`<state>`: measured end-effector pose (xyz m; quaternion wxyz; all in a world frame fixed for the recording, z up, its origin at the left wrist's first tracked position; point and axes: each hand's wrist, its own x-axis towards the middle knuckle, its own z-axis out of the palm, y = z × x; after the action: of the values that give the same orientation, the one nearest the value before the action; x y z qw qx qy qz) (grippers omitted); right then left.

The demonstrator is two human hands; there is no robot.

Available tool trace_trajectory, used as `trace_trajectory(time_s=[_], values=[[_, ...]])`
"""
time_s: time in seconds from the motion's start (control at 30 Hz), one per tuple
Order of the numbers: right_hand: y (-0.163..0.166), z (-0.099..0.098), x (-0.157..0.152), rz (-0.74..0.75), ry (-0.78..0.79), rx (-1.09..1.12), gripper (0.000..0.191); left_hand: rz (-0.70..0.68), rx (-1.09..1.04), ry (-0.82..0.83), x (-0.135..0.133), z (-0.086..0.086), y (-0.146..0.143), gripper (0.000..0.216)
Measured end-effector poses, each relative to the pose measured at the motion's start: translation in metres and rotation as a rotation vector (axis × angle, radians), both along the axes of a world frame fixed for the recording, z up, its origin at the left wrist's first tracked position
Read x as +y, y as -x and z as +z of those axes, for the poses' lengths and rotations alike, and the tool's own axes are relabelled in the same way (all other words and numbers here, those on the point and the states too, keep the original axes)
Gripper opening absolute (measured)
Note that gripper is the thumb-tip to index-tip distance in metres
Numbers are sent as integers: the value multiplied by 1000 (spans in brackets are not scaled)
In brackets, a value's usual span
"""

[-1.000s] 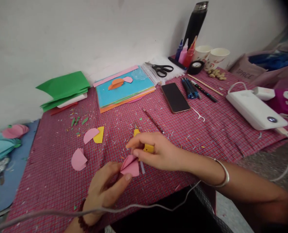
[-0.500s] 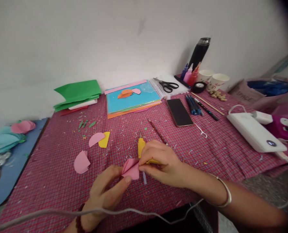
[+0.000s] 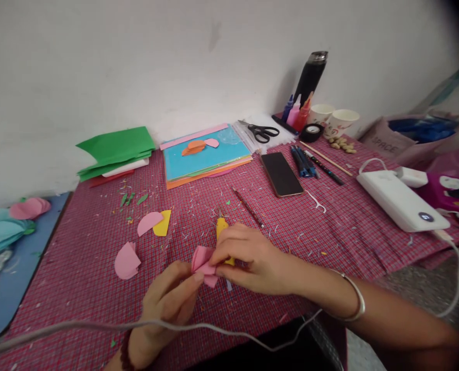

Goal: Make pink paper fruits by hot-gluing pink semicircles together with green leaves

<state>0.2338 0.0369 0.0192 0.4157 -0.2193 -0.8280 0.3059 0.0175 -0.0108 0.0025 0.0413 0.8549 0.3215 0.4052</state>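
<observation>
Between both hands is a folded pink paper piece [image 3: 205, 262], its layers spread apart in a fan. My left hand [image 3: 173, 291] pinches its lower left edge between thumb and fingers. On its right side, my right hand [image 3: 250, 257] grips the paper with the thumb and fingertips. Partly hidden behind my right hand lies a yellow glue gun [image 3: 221, 225], nozzle pointing away. To the left rest a stack of folded pink paper pieces [image 3: 126, 261] and a pink half-circle [image 3: 149, 223] overlapping a yellow paper scrap [image 3: 162, 223].
Paper bits litter the checked tablecloth [image 3: 82, 278]. A pencil [image 3: 248, 207], phone [image 3: 281, 174], scissors [image 3: 259, 131] and coloured sheets [image 3: 210, 159] lie farther back. A white power bank [image 3: 403, 201] sits right. A white cable [image 3: 198, 329] crosses in front of my left wrist.
The pink paper's folds have been turned and spread, with a flap now showing below. Both hands stay on it, and the view has shifted slightly.
</observation>
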Motion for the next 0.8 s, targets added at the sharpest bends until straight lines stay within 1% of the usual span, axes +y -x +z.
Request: trace_trajectory(time_s=[0.13, 0.27, 0.33, 0.47, 0.57, 0.63, 0.73, 0.8], values=[[1, 0, -1, 3, 100, 32, 6, -36, -27, 45, 0, 1, -4, 47], [3, -1, -3, -74, 143, 40, 6, -55, -59, 78, -1, -1, -4, 41], [6, -3, -3, -102, 126, 72, 6, -32, -74, 116, -1, -3, -3, 37], [10, -9, -3, -144, 100, 129, 8, 30, -119, 243, -1, -7, -4, 26], [14, -12, -4, -224, 94, 151, 10, 40, -245, 337, 1, -8, -12, 21], [15, -14, -4, -266, 63, 138, 11, 34, -357, 398, 2, -8, -19, 19], [15, -16, -4, -290, 7, 73, 13, 37, -483, 511, 2, -7, -28, 17], [15, -17, -3, -298, -16, 39, 16, 53, -525, 579, 1, -6, -31, 16]])
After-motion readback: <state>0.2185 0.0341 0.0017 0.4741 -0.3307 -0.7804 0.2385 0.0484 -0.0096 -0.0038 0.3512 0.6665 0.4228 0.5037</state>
